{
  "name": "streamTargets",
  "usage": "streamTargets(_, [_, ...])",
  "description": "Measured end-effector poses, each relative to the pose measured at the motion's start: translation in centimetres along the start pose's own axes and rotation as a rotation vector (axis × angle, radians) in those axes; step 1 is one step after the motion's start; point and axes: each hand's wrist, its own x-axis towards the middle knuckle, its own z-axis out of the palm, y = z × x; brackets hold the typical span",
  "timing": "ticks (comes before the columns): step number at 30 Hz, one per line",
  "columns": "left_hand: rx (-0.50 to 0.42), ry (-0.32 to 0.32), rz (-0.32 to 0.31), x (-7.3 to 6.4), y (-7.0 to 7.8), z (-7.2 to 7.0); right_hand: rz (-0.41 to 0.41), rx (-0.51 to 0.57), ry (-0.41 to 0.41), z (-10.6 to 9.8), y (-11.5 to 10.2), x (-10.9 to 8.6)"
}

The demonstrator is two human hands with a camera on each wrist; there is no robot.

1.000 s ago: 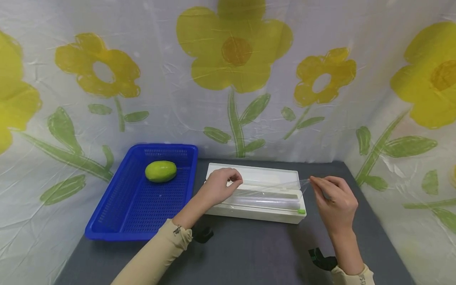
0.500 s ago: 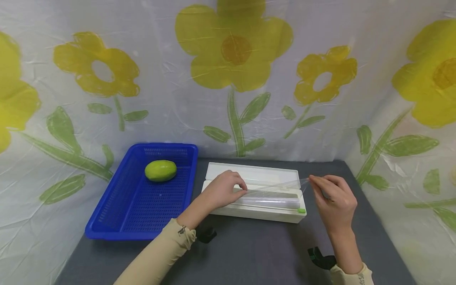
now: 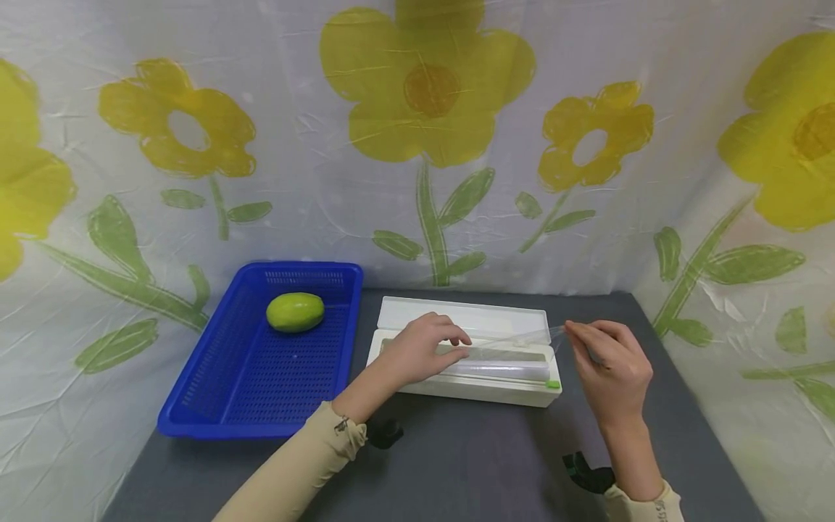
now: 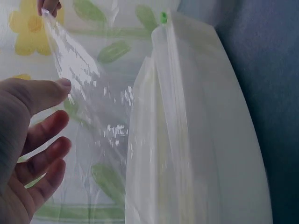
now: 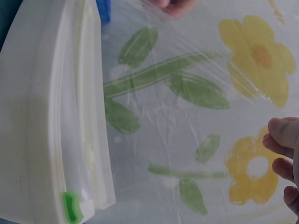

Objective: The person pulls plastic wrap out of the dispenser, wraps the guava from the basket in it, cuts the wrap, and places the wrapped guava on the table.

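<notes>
My right hand (image 3: 612, 373) pinches a corner of clear cling film (image 4: 77, 60) between thumb and fingertips, raised right of the white dispenser box (image 3: 470, 391). From there the film slants back to the roll (image 3: 505, 371) lying inside the box. My left hand (image 3: 420, 349) hovers over the left part of the box, thumb and fingers apart and gently bent. In the left wrist view its thumb tip (image 4: 64, 86) is right at the film's edge, with nothing pinched. The lid (image 3: 459, 317) stands open behind the box, and a green slider (image 3: 553, 384) sits at its right end.
A blue plastic basket (image 3: 339, 348) stands left of the box, holding a green oval fruit (image 3: 295, 312). The grey table (image 3: 476, 464) ends at a flowered curtain (image 3: 287, 196) behind and on both sides.
My left hand has slid right along the box and film, and its thumb and fingers have spread apart. The right hand has stayed nearly still, still pinching the film.
</notes>
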Motion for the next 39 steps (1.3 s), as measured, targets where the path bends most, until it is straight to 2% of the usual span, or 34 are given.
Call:
streamTargets(4, [-0.025, 0.024, 0.041, 0.5, 0.5, 0.4, 0.001, 0.007, 0.000, 0.1, -0.2, 0.0])
streamTargets(11, [-0.012, 0.029, 0.067, 0.8, 0.5, 0.6, -0.001, 0.003, -0.005, 0.1, -0.3, -0.1])
streamTargets(16, [-0.051, 0.054, 0.057, 0.7, 0.7, -0.5, 0.000, -0.010, -0.019, 0.0, -0.2, -0.1])
streamTargets(22, [-0.132, 0.049, -0.008, 0.5, 0.8, -2.2, 0.005, -0.037, -0.046, -0.1, -0.2, 0.0])
streamTargets(26, [-0.154, 0.049, 0.012, 0.5, 0.8, -3.3, -0.004, -0.030, -0.044, -0.1, -0.2, 0.0])
streamTargets(29, [-0.173, 0.019, 0.048, 0.6, 0.6, -3.9, -0.003, -0.024, -0.024, 0.0, -0.1, 0.1])
streamTargets(34, [-0.216, -0.100, 0.087, 0.3, -0.3, -4.4, -0.007, -0.024, -0.018, 0.0, -0.1, 0.2])
streamTargets(37, [-0.205, -0.172, 0.131, -0.1, -1.0, -4.4, -0.010, -0.018, -0.016, 0.0, 0.0, 0.2])
streamTargets(39, [-0.161, -0.203, 0.157, -0.4, -1.5, -4.5, -0.009, -0.012, -0.009, 0.0, 0.0, 0.2])
